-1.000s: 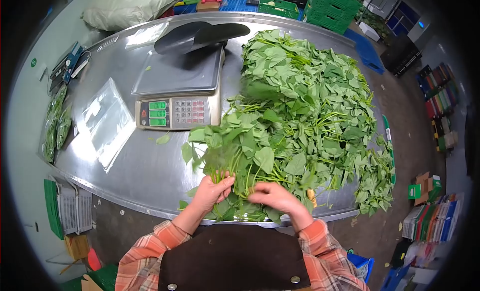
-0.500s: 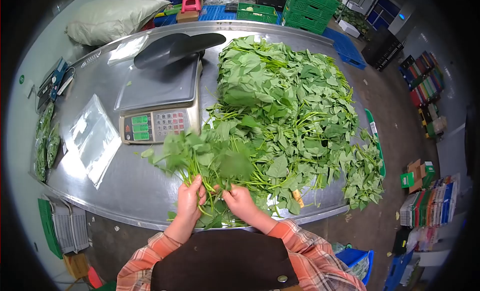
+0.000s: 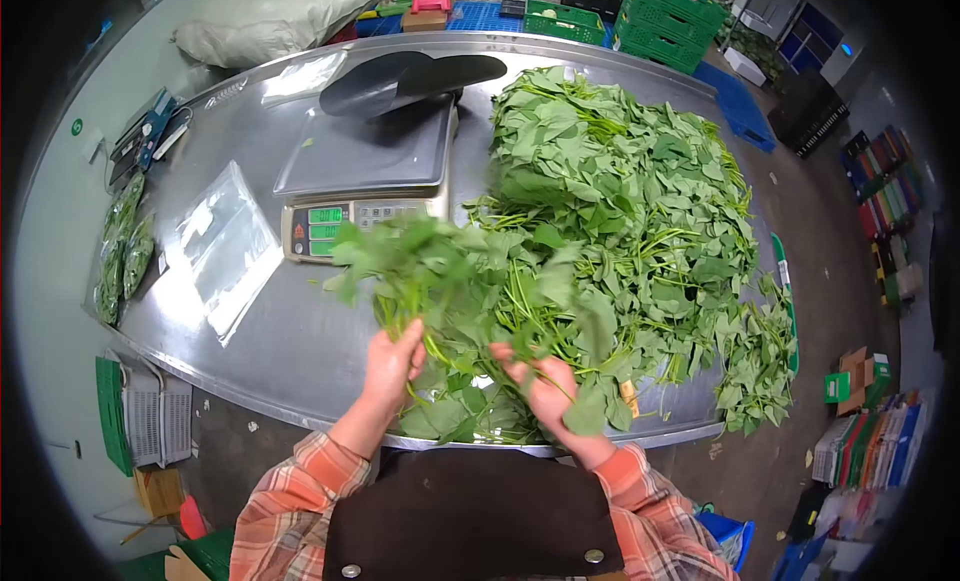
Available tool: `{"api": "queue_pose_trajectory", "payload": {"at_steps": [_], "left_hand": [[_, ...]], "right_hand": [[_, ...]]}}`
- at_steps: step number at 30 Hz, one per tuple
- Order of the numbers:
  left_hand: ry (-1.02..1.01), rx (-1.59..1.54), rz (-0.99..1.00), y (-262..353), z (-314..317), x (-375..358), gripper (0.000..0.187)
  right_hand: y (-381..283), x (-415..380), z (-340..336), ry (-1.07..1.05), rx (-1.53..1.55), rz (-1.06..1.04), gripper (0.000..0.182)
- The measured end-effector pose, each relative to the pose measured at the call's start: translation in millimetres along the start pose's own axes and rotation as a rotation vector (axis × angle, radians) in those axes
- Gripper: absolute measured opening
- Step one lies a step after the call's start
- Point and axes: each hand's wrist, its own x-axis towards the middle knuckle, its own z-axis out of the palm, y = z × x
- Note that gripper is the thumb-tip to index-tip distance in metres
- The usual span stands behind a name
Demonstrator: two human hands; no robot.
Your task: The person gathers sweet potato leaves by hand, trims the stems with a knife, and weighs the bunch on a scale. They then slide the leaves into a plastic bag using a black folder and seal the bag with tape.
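Observation:
My left hand point(image 3: 392, 369) is closed around the stems of a bunch of leafy greens point(image 3: 415, 266), its leaves blurred and fanning out above the fist, in front of the scale. To the right, my right hand point(image 3: 547, 393) is half curled with fingers apart, close to loose stems and leaves. A leaf point(image 3: 585, 411) overlaps its wrist side; I see nothing firmly gripped there. Beyond both hands spreads a large heap of leafy greens point(image 3: 640, 216) on the metal table point(image 3: 250, 366). A digital scale point(image 3: 365, 166) stands behind the held bunch.
A black scoop point(image 3: 400, 84) rests on the scale's platform. Clear plastic bags point(image 3: 225, 251) lie left of it, with bagged greens point(image 3: 122, 246) at the left edge. Green crates point(image 3: 670, 21) and a white sack point(image 3: 270, 21) stand beyond the table. An orange-yellow piece point(image 3: 629, 398) lies near the heap.
My hands have moved apart, the right one going right and its fingers loosening. The left keeps its bunch. The whole view has shifted, so the table appears further right and higher.

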Motion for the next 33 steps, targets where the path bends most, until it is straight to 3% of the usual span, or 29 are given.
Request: {"api": "queue_pose_trajectory", "payload": {"at_steps": [2,5,8,10,13,16,17,20,21,22,24,27,30,33], "left_hand": [[-0.131,0.104,0.013,-4,12,-17,0.019],[-0.214,0.165,0.067,-17,20,-30,0.016],[-0.192,0.201,0.097,-21,22,-27,0.014],[-0.172,0.263,0.119,-18,24,-27,0.014],[-0.138,0.130,-0.046,-15,28,-24,0.015],[-0.209,-0.045,-0.093,-11,37,-22,0.026],[-0.219,-0.083,-0.111,-13,40,-20,0.025],[0.017,-0.149,-0.115,-32,23,5,0.024],[0.035,-0.162,-0.094,-28,23,6,0.018],[0.025,-0.131,-0.075,-23,25,5,0.019],[0.012,-0.069,-0.050,-18,35,1,0.022],[-0.019,-0.107,-0.054,-14,47,4,0.021],[0.017,-0.100,-0.111,-15,48,17,0.019],[0.205,-0.124,-0.175,-32,21,53,0.018]], "right_hand": [[11,14,11,-0.050,-0.081,0.112,0.027],[-4,20,26,-0.078,0.256,0.234,0.028],[7,21,27,0.045,0.288,0.436,0.029],[26,17,32,0.077,0.480,0.374,0.034],[25,10,37,0.135,0.654,0.376,0.030],[7,4,34,0.090,0.597,0.361,0.038],[9,5,31,0.092,0.559,0.266,0.036],[33,-15,12,0.107,0.122,0.249,0.033],[14,-16,9,0.117,0.110,0.170,0.028],[-11,-15,0,0.153,0.154,0.218,0.027],[-8,-9,-18,0.314,0.488,0.070,0.025],[-12,-14,-19,0.309,0.611,0.017,0.022],[-35,-29,-6,0.034,0.274,-0.015,0.020],[-29,-42,-12,-0.512,0.189,-0.088,0.023]]}}
